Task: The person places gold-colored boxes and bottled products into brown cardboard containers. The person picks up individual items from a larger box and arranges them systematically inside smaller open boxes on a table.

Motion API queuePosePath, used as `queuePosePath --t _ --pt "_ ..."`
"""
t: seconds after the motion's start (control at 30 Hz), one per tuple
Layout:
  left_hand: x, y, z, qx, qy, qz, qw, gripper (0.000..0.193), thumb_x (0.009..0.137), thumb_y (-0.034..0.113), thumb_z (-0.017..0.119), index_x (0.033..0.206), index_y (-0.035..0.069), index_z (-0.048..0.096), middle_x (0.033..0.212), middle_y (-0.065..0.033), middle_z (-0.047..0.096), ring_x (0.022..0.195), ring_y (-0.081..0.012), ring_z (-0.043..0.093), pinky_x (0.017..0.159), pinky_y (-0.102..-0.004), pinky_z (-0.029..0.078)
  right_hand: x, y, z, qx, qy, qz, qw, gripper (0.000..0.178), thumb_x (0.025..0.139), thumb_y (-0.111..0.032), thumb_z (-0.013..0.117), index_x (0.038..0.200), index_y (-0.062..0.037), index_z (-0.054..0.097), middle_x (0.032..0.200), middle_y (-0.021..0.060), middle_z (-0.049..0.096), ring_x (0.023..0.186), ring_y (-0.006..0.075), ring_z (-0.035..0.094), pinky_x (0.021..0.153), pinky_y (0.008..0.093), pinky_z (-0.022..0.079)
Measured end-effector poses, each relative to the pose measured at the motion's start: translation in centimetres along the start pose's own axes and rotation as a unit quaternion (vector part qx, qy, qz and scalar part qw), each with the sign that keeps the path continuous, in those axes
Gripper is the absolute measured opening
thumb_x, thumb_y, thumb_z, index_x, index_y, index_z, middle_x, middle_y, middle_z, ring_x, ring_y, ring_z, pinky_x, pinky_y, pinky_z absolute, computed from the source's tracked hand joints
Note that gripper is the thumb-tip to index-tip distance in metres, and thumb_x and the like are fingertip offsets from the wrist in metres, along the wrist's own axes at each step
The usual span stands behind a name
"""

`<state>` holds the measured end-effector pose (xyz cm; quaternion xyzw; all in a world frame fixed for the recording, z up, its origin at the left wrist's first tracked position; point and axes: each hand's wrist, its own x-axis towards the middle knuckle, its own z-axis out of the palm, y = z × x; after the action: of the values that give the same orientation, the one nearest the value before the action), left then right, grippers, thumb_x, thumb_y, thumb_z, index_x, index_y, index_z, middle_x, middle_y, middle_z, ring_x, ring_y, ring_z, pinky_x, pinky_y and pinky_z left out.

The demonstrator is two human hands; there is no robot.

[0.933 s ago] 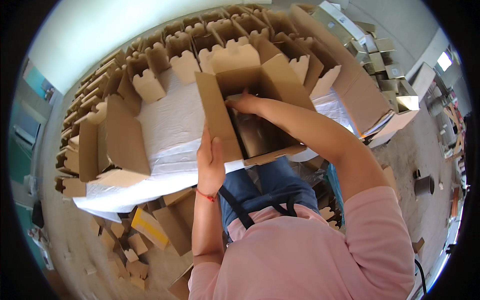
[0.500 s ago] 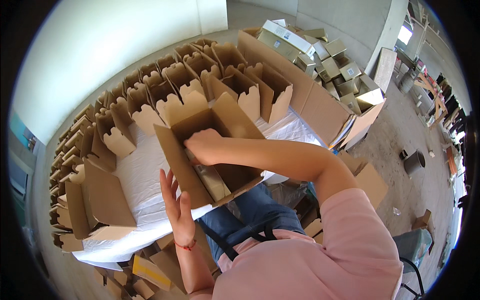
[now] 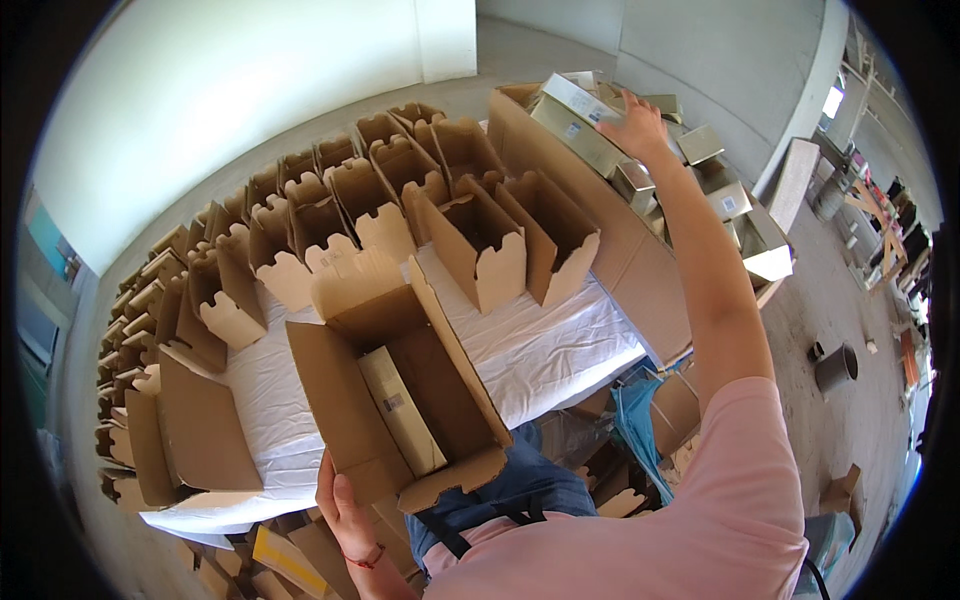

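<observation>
In front of me an open cardboard box [image 3: 330, 400] stands tilted on the table's near edge. Inside it, along its left wall, lies one long pale-gold carton [image 3: 402, 410] with a small label. My left hand [image 3: 345, 510] is at the box's near-left corner, thumb and fingers against the cardboard, some of them partly hidden. At the far right my right hand [image 3: 640, 130] reaches over a large carton [image 3: 640, 270] heaped with gold boxes. Its fingers are apart, beside a long gold box [image 3: 580, 125], and nothing shows in its grasp.
Rows of open cardboard boxes [image 3: 480, 240] with scalloped edges fill the table's far and left sides. A white sheet [image 3: 530, 350] covers the tabletop. Another open box [image 3: 210, 420] stands at left. Below are loose cardboard pieces [image 3: 290, 560], and a dark bucket [image 3: 836, 368] stands on the floor.
My right hand has left the box's inside and moved up right to the gold boxes. The box has shifted nearer me, and my left hand has come against its corner.
</observation>
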<state>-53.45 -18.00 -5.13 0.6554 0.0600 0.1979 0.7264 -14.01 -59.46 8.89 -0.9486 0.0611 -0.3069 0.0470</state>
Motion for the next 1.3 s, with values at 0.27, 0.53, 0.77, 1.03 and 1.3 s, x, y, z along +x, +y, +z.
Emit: queuePosePath --t 0.27,0.53,0.77,1.03,1.3 --pt "-0.6 -0.9 -1.0 0.006 0.052 -0.026 0.998 0.046 0.095 0.022 0.042 0.128 -0.009 0.041 0.129 -0.0149 0.048 0.120 -0.0219 0.043 0.102 -0.0319 0.031 1.9 -0.4 1.5 -0.144 -0.007 -0.039 0.989 0.050 0.074 -0.047 0.064 0.102 -0.0051 0.059 0.099 0.0149 0.064 0.091 0.0300 0.063 0.077 0.0413 0.050" --pt "-0.3 -0.2 -0.7 0.014 0.028 -0.005 1.000 0.050 0.094 0.023 0.041 0.130 -0.011 0.037 0.130 -0.0163 0.047 0.122 -0.0219 0.042 0.102 -0.0309 0.031 -5.0 -8.5 -11.8 0.410 0.011 -0.190 0.892 0.051 0.083 -0.044 0.058 0.109 -0.0006 0.058 0.090 0.0084 0.063 0.079 0.0132 0.059 0.070 0.0268 0.047" --pt "0.1 -0.4 -0.4 0.033 0.034 0.035 0.998 0.042 0.095 0.015 0.039 0.127 -0.012 0.040 0.123 -0.0159 0.053 0.114 -0.0195 0.047 0.098 -0.0288 0.034 -18.4 -21.1 -13.0 0.409 -0.350 -0.373 0.756 0.043 0.080 -0.041 0.062 0.088 0.0012 0.063 0.074 0.0090 0.063 0.061 0.0128 0.057 0.050 0.0294 0.043" --pt "0.4 -0.2 0.1 0.089 0.029 0.067 0.993 0.040 0.091 0.007 0.039 0.126 -0.011 0.042 0.116 -0.0185 0.057 0.107 -0.0190 0.052 0.093 -0.0281 0.038 -21.9 -24.1 -12.0 0.088 -0.319 -0.426 0.842 0.050 0.070 -0.036 0.061 0.102 0.0015 0.061 0.090 0.0210 0.063 0.085 0.0343 0.061 0.074 0.0404 0.049" --pt "0.5 -0.8 -0.6 0.100 0.018 0.085 0.991 0.039 0.092 0.010 0.039 0.123 -0.013 0.043 0.112 -0.0208 0.059 0.104 -0.0213 0.054 0.091 -0.0288 0.040 -22.5 -29.6 -9.8 -0.076 -0.534 -0.421 0.730 0.041 0.069 -0.038 0.057 0.071 0.0017 0.066 0.069 0.0162 0.062 0.069 0.0283 0.063 0.060 0.0420 0.049"
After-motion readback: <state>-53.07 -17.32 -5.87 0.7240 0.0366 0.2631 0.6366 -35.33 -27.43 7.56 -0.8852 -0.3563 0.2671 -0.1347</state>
